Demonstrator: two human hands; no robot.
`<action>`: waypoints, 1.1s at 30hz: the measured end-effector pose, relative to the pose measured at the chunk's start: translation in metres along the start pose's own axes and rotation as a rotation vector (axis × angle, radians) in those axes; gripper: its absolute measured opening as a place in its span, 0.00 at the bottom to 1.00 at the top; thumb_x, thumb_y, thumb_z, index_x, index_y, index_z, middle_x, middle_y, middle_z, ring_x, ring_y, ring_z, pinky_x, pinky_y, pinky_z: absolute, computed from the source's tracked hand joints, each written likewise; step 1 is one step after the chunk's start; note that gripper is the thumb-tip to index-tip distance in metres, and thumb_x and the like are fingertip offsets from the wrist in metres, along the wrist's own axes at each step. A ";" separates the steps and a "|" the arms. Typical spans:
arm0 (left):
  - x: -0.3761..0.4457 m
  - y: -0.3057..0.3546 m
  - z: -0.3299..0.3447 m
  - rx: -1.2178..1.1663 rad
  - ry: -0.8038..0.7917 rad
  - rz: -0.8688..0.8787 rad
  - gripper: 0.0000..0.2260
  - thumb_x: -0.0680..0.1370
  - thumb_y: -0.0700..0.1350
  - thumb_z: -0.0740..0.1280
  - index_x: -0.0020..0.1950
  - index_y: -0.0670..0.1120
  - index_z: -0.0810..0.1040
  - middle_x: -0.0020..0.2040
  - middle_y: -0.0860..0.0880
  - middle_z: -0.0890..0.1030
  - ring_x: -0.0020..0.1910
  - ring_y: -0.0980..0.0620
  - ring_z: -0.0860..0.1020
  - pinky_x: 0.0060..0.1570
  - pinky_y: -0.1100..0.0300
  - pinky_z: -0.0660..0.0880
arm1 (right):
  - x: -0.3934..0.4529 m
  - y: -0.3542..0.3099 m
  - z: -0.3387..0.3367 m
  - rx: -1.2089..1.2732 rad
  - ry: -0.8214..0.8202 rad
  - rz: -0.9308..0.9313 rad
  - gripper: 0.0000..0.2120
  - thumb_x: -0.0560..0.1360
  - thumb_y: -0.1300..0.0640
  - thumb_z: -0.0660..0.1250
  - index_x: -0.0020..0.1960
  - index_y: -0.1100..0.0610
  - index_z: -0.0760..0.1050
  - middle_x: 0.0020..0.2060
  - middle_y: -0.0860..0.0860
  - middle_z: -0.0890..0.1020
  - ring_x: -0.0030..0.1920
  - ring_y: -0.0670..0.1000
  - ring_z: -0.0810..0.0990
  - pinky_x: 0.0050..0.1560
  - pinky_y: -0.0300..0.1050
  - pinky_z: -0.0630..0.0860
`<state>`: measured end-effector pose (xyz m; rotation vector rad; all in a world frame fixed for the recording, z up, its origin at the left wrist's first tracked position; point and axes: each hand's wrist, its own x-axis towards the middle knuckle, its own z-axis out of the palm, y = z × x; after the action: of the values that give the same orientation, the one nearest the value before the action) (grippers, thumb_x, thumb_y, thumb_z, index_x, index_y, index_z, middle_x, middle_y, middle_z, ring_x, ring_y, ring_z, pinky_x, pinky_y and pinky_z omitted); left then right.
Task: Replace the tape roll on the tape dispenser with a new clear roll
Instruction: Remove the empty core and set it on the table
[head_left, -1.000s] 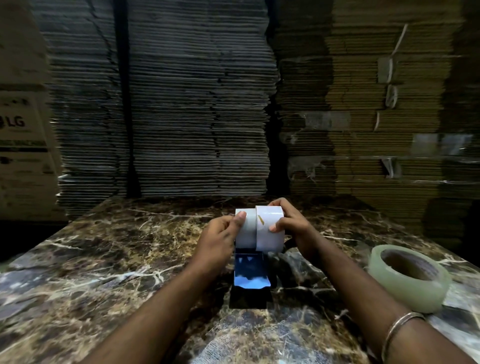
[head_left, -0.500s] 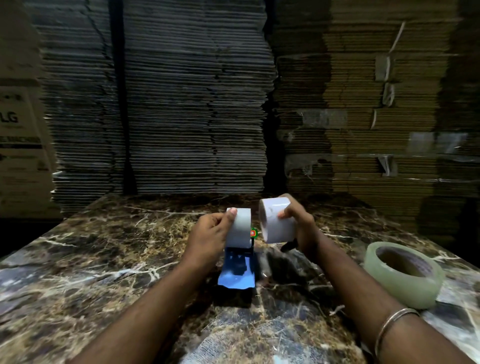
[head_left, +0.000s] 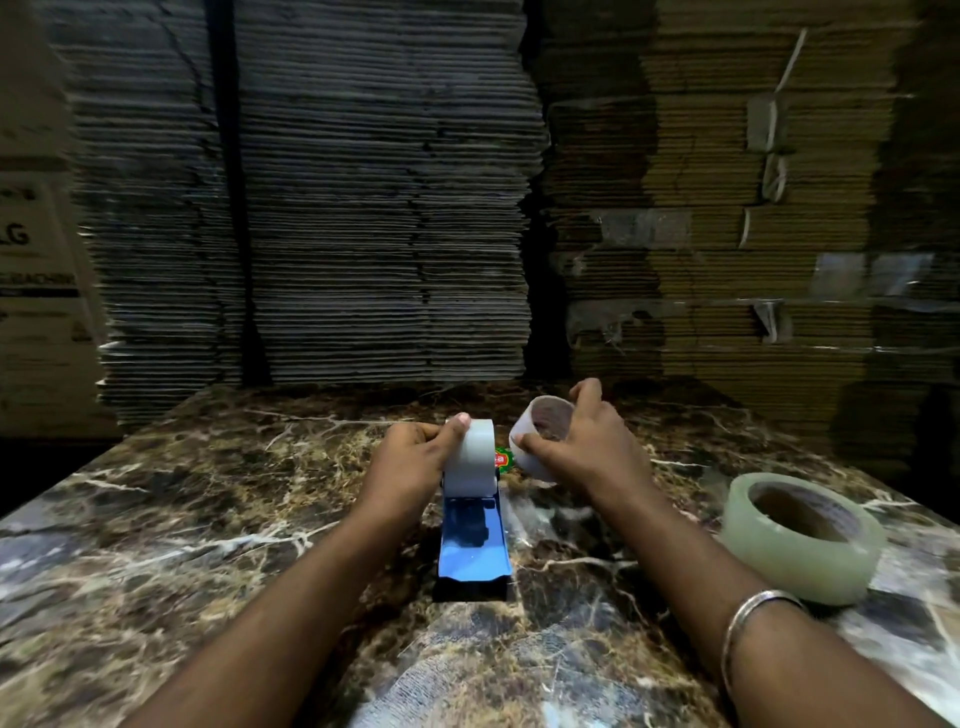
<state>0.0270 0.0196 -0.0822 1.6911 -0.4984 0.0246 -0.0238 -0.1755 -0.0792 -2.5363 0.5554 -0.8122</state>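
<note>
The left hand (head_left: 410, 470) has its grip closed on the white hub (head_left: 470, 457) at the far end of the blue tape dispenser (head_left: 474, 540), thumb over the top of the hub and fingers wrapped on its left side. The dispenser stands on the marble counter (head_left: 182, 519) at the middle of the scene, its blue body running toward the near edge, with a small red and green label (head_left: 502, 459) showing just right of the hub.

The right hand (head_left: 582, 447) has its grip closed on a white empty core (head_left: 540, 434), thumb on the near rim and fingers over the far rim. The core is held just right of the dispenser, apart from the hub, tilted so its hollow opening faces up and toward the camera. Whether it touches the counter cannot be told.

A metal bangle (head_left: 748, 629) sits on the right wrist. The new clear roll (head_left: 802, 535) lies flat on the counter to the right, well apart from both hands, near the right forearm.

Beyond the far edge of the counter rise tall stacks of flattened cardboard (head_left: 374, 208), grey on the left and brown on the right.
</note>
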 end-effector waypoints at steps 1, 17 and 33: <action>-0.001 0.001 0.000 0.005 0.009 -0.009 0.24 0.75 0.60 0.66 0.39 0.38 0.83 0.42 0.37 0.84 0.47 0.36 0.81 0.51 0.39 0.77 | 0.000 0.000 0.002 -0.063 0.029 -0.005 0.40 0.64 0.31 0.67 0.67 0.52 0.60 0.58 0.56 0.76 0.56 0.58 0.77 0.51 0.52 0.77; 0.002 0.003 0.000 -0.059 0.043 -0.045 0.16 0.75 0.56 0.67 0.44 0.43 0.80 0.46 0.44 0.82 0.46 0.47 0.79 0.44 0.51 0.75 | 0.000 0.002 0.010 0.002 -0.022 0.022 0.19 0.68 0.48 0.71 0.57 0.50 0.75 0.57 0.53 0.70 0.52 0.55 0.78 0.53 0.52 0.79; 0.002 0.001 0.003 -0.063 0.210 -0.065 0.17 0.69 0.59 0.73 0.46 0.47 0.79 0.47 0.46 0.83 0.48 0.46 0.81 0.46 0.44 0.80 | -0.009 -0.028 0.005 0.430 -0.205 -0.294 0.17 0.65 0.61 0.65 0.54 0.54 0.74 0.42 0.48 0.79 0.43 0.47 0.78 0.44 0.47 0.78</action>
<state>0.0273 0.0164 -0.0813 1.6202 -0.2844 0.1360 -0.0211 -0.1465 -0.0729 -2.2820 -0.0598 -0.6688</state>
